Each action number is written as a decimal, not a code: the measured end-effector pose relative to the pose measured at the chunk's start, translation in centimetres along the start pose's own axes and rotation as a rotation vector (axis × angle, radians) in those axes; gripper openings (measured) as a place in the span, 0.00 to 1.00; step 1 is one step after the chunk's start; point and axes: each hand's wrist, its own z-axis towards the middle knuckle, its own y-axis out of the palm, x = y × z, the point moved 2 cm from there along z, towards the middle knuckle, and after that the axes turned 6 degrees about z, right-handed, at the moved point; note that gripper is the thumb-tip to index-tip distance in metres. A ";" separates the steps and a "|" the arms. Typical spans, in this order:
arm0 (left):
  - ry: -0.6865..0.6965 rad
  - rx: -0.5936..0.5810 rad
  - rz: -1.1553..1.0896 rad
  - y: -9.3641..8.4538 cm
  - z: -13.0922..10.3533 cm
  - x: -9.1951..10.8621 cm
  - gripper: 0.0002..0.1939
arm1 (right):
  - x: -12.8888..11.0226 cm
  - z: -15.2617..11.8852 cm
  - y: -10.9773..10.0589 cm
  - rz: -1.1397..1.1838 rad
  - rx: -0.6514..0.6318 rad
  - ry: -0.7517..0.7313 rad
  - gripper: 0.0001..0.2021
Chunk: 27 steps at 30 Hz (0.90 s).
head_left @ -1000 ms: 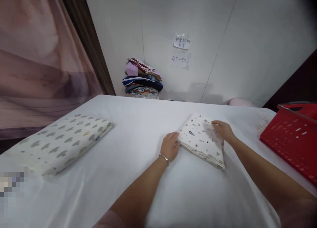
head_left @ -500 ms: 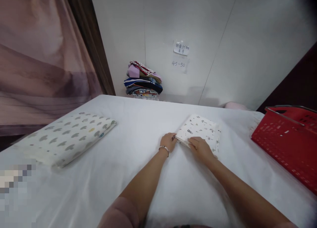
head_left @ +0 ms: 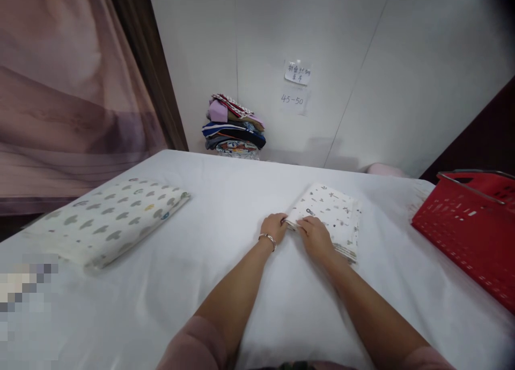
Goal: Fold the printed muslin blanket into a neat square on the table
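Observation:
A folded white cloth with small dark prints [head_left: 330,206] lies on the white-covered table [head_left: 225,198], right of the middle. My left hand [head_left: 274,228], below which a silver bracelet circles the wrist, is closed on the cloth's near left corner. Close beside it, my right hand [head_left: 316,237] pinches the near edge of the same cloth. Stacked layers show along the cloth's near right edge. The fingertips of both hands are partly hidden by the hands themselves.
A larger folded cloth with grey shapes [head_left: 120,214] lies at the left. The red basket [head_left: 470,220] stands at the right edge. Behind the table rises a pile of folded fabrics [head_left: 235,128], against a wall bearing paper signs [head_left: 295,86]. A pink curtain [head_left: 72,91] hangs at left.
My right hand has slid left along the cloth's near edge, closer to my left hand, uncovering the layered near right edge. My left hand keeps its hold on the corner.

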 end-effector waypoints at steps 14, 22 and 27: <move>0.090 0.093 -0.366 0.8 0.0 -0.5 0.08 | 0.8 -0.1 0.2 0.190 0.099 0.041 0.12; 0.103 0.111 -0.287 0.9 -0.2 -0.3 0.11 | 0.7 0.0 0.4 0.165 0.110 0.025 0.12; 0.074 0.085 -0.274 0.7 -0.3 0.0 0.11 | 0.7 0.0 0.5 0.121 0.111 -0.002 0.12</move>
